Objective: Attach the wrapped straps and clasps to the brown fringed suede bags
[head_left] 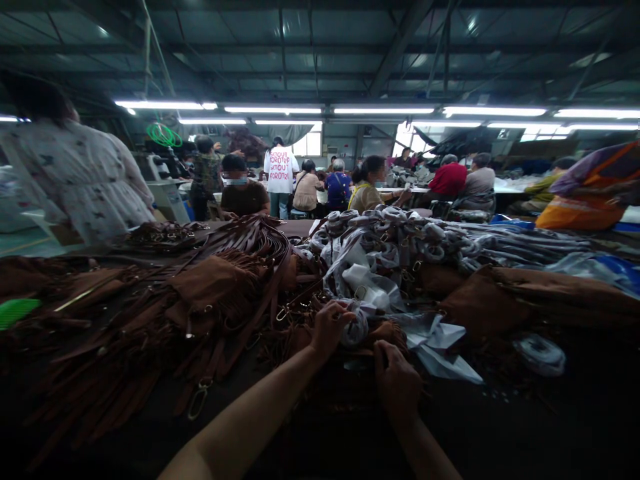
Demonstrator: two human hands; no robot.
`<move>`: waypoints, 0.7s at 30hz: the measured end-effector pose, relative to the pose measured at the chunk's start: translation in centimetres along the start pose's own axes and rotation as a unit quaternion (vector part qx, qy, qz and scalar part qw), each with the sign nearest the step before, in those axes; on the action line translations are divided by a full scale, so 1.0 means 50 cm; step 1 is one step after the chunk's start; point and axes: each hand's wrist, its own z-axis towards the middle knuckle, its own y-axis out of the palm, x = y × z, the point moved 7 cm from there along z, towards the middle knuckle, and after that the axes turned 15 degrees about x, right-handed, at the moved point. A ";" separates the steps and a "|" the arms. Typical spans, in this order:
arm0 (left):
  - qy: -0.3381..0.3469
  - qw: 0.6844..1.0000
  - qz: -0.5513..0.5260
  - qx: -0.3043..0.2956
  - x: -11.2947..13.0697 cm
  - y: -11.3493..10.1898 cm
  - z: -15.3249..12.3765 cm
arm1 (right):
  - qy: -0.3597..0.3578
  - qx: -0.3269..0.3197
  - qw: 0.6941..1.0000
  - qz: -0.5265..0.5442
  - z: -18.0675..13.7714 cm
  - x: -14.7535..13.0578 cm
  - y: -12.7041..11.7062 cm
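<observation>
My left hand [329, 328] is closed at the side of a coiled strap in whitish plastic wrap [356, 329], fingertips on its upper edge. Just right of and below it, my right hand [399, 381] has thumb and fingers pinched on the near edge of a brown suede-like bag [391, 333]. The coil rests against that bag, partly hidden by my left fingers. A crumpled sheet of white plastic [440, 340] spreads out on the bag's right side. Dark shadow covers the area beneath both hands.
Brown fringed bags [210, 283] and long straps [260, 243] with metal clasps [198, 400] are heaped on the left. More wrapped coils [395, 230] pile up behind my hands. One loose coil [540, 355] lies at right. Across the table sits a person [245, 193]; others work beyond.
</observation>
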 end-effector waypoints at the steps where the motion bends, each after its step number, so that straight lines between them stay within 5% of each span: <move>1: 0.006 1.000 0.008 0.007 0.001 0.001 0.004 | -0.001 0.002 1.000 -0.001 0.001 -0.001 -0.001; 6: -0.017 0.998 0.048 0.043 -0.015 0.009 0.021 | -0.004 0.000 1.000 -0.007 0.003 0.000 -0.001; 11: -0.055 0.997 0.043 0.018 -0.030 0.012 0.017 | -0.007 -0.001 1.000 -0.003 0.002 0.001 0.001; 21: 0.018 0.996 -0.087 0.020 -0.018 0.014 -0.001 | 0.010 -0.007 1.000 -0.014 0.001 0.004 0.002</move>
